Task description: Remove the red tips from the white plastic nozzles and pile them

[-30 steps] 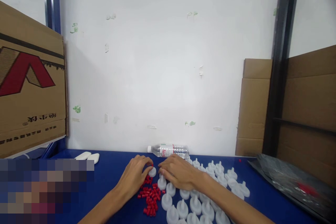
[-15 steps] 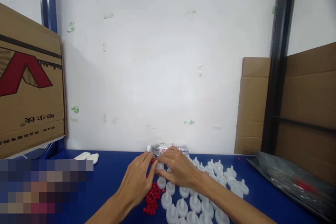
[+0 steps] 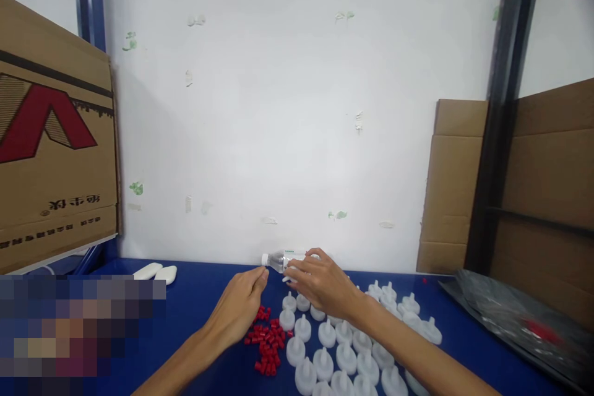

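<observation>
- A left hand (image 3: 239, 302) is held near the middle of the blue table (image 3: 195, 297), thumb and forefinger brought together at the tips; whether anything is pinched between them cannot be told.
- A right hand (image 3: 325, 286) is poised above white spouted caps (image 3: 346, 357), its fingers bent and slightly parted; a bit of white is seen at the fingertips, though whether it is gripped cannot be made out.
- The caps are spread over the tabletop beneath and around the right hand and forearm, most stood with their spouts up.
- Small red pieces (image 3: 268, 346) are clustered loosely between the left hand and the caps.
- A clear bottle (image 3: 278, 261) is laid on its side near the white wall (image 3: 260, 105), partly hidden by the right hand.
- The scene is flanked by a printed cardboard box (image 3: 51, 179) at left and gray plastic (image 3: 492, 306) at right.
</observation>
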`<state>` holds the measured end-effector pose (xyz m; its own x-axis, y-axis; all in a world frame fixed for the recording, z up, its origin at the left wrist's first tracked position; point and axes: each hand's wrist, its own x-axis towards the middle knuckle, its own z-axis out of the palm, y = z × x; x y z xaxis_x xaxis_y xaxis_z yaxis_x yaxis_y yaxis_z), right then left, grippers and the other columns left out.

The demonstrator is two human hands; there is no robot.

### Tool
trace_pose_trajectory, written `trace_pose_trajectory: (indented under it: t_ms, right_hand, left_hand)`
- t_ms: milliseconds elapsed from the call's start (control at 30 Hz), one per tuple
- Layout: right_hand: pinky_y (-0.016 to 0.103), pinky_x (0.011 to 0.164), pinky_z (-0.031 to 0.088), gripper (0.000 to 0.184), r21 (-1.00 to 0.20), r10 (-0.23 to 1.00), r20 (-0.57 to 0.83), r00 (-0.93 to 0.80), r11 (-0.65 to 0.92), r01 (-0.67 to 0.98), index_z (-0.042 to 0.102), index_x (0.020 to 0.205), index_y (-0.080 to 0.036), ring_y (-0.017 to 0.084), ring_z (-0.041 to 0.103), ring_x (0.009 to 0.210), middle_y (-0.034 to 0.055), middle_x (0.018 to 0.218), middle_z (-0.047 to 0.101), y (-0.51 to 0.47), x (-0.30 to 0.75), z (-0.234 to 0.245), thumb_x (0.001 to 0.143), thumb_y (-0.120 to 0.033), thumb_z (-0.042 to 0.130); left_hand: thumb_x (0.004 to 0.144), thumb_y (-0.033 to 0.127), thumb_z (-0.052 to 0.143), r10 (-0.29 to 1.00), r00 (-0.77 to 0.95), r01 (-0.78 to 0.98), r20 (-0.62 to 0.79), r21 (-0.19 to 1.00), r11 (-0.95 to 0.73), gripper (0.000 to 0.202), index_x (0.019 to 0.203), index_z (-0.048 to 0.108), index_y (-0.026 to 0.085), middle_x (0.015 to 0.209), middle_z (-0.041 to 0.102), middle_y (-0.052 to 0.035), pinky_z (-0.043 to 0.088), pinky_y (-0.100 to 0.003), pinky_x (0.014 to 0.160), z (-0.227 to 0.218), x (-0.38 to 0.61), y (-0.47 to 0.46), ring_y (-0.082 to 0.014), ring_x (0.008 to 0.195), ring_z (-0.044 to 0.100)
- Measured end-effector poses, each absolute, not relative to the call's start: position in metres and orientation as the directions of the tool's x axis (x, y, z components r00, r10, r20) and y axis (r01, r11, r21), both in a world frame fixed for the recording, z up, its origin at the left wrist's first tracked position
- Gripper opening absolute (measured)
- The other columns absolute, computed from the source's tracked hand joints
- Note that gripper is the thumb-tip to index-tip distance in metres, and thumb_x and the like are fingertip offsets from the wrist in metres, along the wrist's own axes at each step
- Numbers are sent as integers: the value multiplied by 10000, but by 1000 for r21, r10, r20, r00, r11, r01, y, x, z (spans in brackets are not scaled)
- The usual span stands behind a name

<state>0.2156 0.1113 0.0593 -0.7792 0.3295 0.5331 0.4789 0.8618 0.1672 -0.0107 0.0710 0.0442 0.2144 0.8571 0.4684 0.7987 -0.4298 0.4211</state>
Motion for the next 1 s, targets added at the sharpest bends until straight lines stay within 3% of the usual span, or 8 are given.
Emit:
trace_pose_trajectory:
  t_ms: [200, 367, 533, 700, 1000]
  right_hand:
    - [368, 955, 408, 185, 33, 460, 588, -665, 808, 589, 572, 1099, -235, 193, 652, 1015, 35, 1122, 715, 120, 220, 51, 989, -97, 517]
    - [385, 939, 415, 102, 33, 496, 577, -649, 780, 625, 637, 1026, -238, 240, 604, 1099, 73, 1192, 665, 123, 218, 46, 945, -178, 657]
    - [399, 936, 394, 74, 39, 530, 538, -656, 761, 647, 675, 1007, -218, 231, 638, 966, 56, 953, 721, 126, 216, 47, 989, -215, 603]
    - [396, 994, 350, 181, 25, 547, 478, -688, 774, 633, 712, 943, -225, 210, 674, 938, 34, 911, 769, 130, 215, 45, 1011, -180, 550]
    - [319, 891, 414, 191, -50, 556, 385, -737, 810, 585, 748, 941, -236, 192, 710, 882, 6, 878, 782, 134, 221, 47, 1000, -199, 570]
  left_hand:
    - [1044, 351, 306, 863, 239, 829, 445, 370, -420, 358, 796, 530, 223, 813, 644, -37, 400, -328, 723, 37, -19, 77, -220, 771, 589]
    - [997, 276, 439, 863, 289, 834, 415, 333, -440, 240, 903, 652, 219, 940, 685, -54, 425, -350, 840, 25, -22, 85, -245, 934, 606]
    - [956, 177, 490, 866, 322, 831, 381, 324, -452, 210, 1013, 686, 224, 997, 705, -45, 448, -332, 891, 13, -27, 93, -226, 990, 620]
    - [984, 223, 466, 870, 337, 837, 360, 309, -452, 241, 983, 706, 248, 948, 716, -35, 457, -315, 834, 11, -26, 93, -222, 930, 645]
    - [1050, 312, 313, 877, 253, 890, 408, 258, -377, 412, 755, 585, 218, 751, 686, -46, 377, -309, 676, 30, -27, 88, -218, 723, 636]
